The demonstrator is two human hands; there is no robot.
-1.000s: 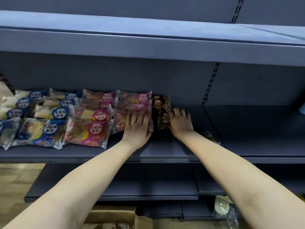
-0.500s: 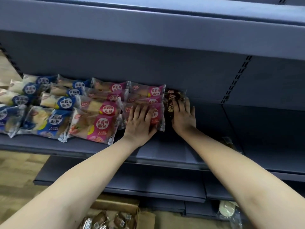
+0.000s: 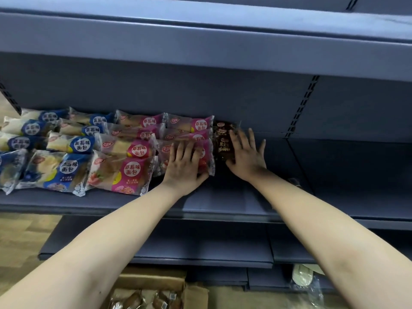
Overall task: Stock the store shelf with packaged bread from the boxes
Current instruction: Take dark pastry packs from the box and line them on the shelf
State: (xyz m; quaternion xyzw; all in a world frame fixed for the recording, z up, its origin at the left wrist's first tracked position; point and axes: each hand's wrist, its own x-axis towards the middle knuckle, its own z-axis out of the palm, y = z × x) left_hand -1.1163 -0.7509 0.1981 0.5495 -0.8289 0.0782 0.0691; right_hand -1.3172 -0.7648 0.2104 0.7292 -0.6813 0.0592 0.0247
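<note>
Bread packs (image 3: 124, 170) are shown filling only the nine-o'clock half of the shelf (image 3: 223, 197), a pink pack (image 3: 164, 152) pressed flat under the straight-fingered left grip (image 3: 185, 166) and a dark pack (image 3: 223, 146) touched by the spread right grip (image 3: 246, 155), while more is left in the box (image 3: 156, 281) at six o'clock.

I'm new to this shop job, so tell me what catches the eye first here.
Two bare arms reach onto the grey shelf, the left hand flat on a pink bread pack and the right hand on a dark brown pack beside it. To their left lie rows of blue packs and pink ones; an open cardboard box of more bread sits below.
</note>
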